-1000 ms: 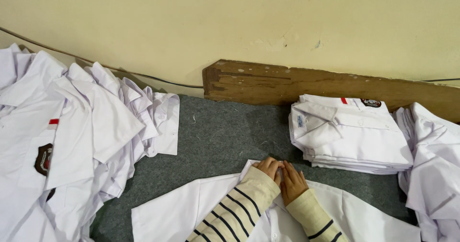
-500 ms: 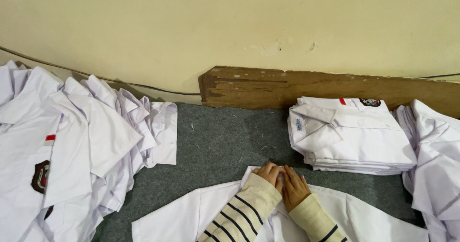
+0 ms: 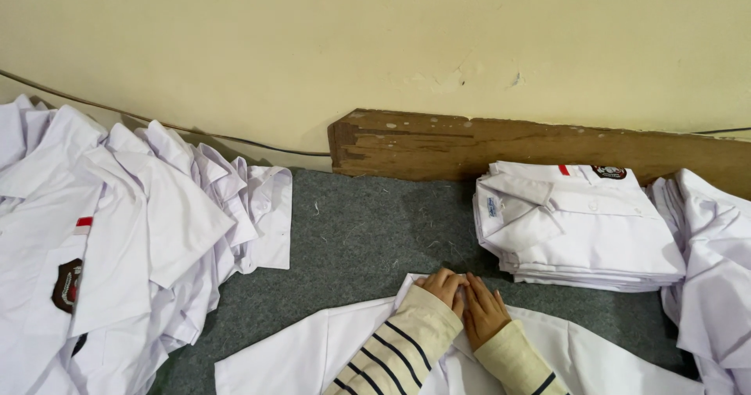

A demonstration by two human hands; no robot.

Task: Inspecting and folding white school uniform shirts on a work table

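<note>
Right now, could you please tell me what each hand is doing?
Left hand: fingers curled, pressing on the collar end of the white shirt; grip cannot be told.
Right hand: flat, open, resting on it.

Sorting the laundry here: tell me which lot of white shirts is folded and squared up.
The folded stack at right, before the wooden board. The left pile lies loose, and the shirt under both hands is spread flat.

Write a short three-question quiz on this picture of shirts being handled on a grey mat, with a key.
1. True or false: both hands rest on the spread white shirt.
2. Where is the folded stack? A) right of the hands B) left of the hands
3. What lies against the wall behind the stack?

Key:
1. True: left hand and right hand press its collar.
2. A
3. A wooden board.
</note>
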